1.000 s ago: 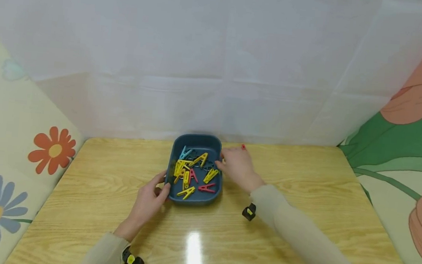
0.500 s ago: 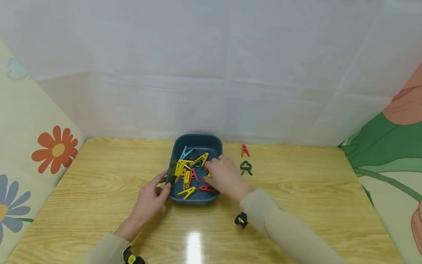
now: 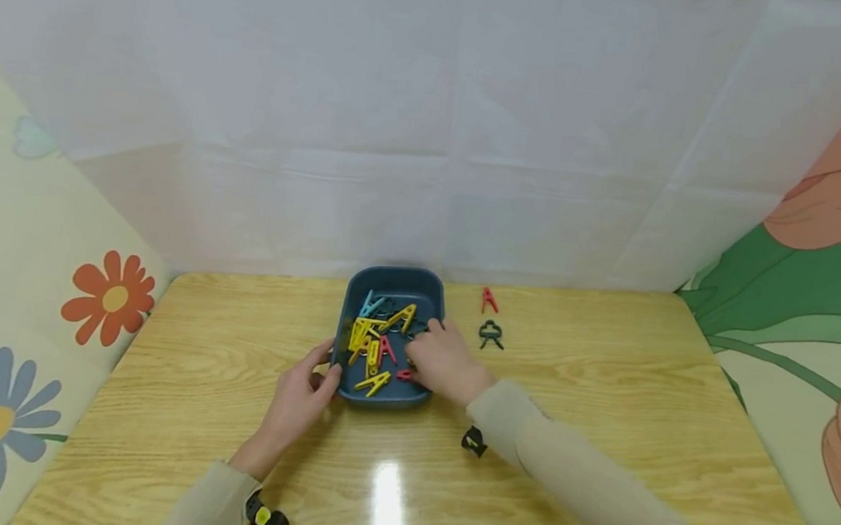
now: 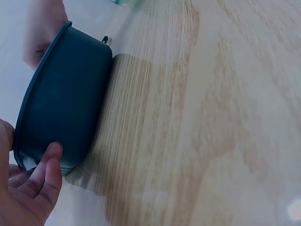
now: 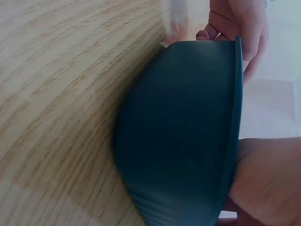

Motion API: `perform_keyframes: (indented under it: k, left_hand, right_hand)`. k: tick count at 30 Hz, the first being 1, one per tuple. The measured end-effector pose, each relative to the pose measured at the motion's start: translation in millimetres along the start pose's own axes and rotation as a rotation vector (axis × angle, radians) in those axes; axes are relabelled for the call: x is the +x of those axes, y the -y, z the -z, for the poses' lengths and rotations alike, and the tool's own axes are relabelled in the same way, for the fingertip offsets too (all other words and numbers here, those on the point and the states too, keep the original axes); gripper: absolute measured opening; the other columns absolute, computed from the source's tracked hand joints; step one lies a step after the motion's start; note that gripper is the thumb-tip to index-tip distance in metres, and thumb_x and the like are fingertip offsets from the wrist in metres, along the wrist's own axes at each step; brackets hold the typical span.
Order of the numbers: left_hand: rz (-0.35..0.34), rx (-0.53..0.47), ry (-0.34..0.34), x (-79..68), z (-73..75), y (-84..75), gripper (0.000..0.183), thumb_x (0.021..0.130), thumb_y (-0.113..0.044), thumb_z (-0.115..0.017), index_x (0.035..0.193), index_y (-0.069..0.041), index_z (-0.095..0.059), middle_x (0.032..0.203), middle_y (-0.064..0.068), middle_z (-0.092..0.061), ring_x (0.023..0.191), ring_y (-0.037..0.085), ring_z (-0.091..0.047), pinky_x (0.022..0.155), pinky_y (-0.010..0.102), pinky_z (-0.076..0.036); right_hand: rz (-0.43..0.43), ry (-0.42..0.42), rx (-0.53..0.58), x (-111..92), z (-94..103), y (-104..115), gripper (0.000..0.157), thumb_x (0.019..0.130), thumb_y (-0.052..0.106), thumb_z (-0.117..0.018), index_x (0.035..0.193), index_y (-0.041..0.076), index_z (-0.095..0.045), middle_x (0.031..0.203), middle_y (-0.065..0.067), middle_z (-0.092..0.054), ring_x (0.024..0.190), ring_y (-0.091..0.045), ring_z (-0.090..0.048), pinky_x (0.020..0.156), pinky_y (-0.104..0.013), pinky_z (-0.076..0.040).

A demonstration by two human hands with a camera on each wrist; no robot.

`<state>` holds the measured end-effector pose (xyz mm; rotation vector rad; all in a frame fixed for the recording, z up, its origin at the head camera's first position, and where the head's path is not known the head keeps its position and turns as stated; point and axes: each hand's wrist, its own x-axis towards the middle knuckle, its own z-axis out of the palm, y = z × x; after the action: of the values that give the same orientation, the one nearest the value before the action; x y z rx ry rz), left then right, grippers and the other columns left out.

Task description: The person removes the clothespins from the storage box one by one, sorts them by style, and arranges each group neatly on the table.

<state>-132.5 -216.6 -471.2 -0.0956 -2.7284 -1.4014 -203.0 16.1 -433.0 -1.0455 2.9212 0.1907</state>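
Observation:
A dark blue-green plastic bin (image 3: 385,394) stands on the table, holding several clothespins. My left hand (image 3: 301,394) grips its near left side, thumb over the rim; in the left wrist view the fingers (image 4: 52,165) press its outer wall. My right hand (image 3: 447,363) reaches over the right rim into the bin, fingertips hidden among the clothespins. It covers the spot of a yellow clothespin and part of a red clothespin (image 3: 405,374); I cannot tell whether it pinches one. Left of it lie yellow clothespins (image 3: 372,383), another red clothespin (image 3: 386,350) and a light blue clothespin (image 3: 368,304).
Right of the bin, a red clothespin (image 3: 489,300) lies near the table's back edge, with a dark green clip (image 3: 491,334) just in front of it. A white sheet (image 3: 432,130) hangs behind the wooden table (image 3: 577,360). Flower-patterned panels flank both sides.
My right hand has moved left from outside the right rim into the bin, then slightly toward me, uncovering the red clothespin and dark green clip on the table. My left hand has stayed put.

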Motion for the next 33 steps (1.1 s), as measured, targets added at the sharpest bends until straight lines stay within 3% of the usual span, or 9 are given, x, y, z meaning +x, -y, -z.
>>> perform_keyframes:
  k: [11, 18, 26, 33]
  left_hand:
    - [-0.007, -0.003, 0.001, 0.8, -0.5, 1.3, 0.049, 0.107, -0.014, -0.055, 0.154, -0.001, -0.046, 0.132, 0.027, -0.063, 0.076, 0.018, -0.067, 0.064, 0.024, -0.052]
    - [-0.013, -0.009, 0.0, 1.7, -1.0, 3.3, 0.049, 0.107, -0.013, -0.055, 0.154, 0.0, -0.046, 0.131, 0.027, -0.064, 0.076, 0.018, -0.068, 0.064, 0.023, -0.052]
    - [0.001, -0.001, 0.001, 0.6, -1.6, 1.6, 0.049, 0.107, -0.014, -0.055, 0.154, -0.001, -0.046, 0.132, 0.027, -0.063, 0.077, 0.018, -0.067, 0.064, 0.023, -0.051]
    - [0.012, -0.003, -0.005, -0.2, -1.3, -0.2, 0.05, 0.108, -0.015, -0.055, 0.154, -0.002, -0.046, 0.133, 0.026, -0.063, 0.079, 0.02, -0.068, 0.065, 0.023, -0.052]
  right_hand:
    - [-0.03, 0.082, -0.092, 6, -0.1, 7, 0.014, 0.102, 0.026, -0.067, 0.106, 0.024, -0.079, 0.11, 0.002, -0.075, 0.105, -0.023, -0.056, 0.096, -0.042, -0.041]
    - [-0.034, 0.084, -0.068, 9, -3.5, 6, 0.013, 0.101, 0.026, -0.067, 0.105, 0.023, -0.079, 0.109, 0.002, -0.075, 0.103, -0.023, -0.056, 0.096, -0.042, -0.041]
    - [-0.013, 0.033, -0.012, 3, 1.5, 2, 0.015, 0.098, 0.036, -0.073, 0.095, 0.022, -0.076, 0.107, 0.002, -0.074, 0.107, -0.024, -0.056, 0.099, -0.043, -0.042]
    - [0.008, -0.082, 0.093, 0, 10.4, -8, 0.016, 0.095, 0.037, -0.076, 0.096, 0.022, -0.074, 0.098, 0.004, -0.071, 0.089, -0.019, -0.049, 0.082, -0.035, -0.039]
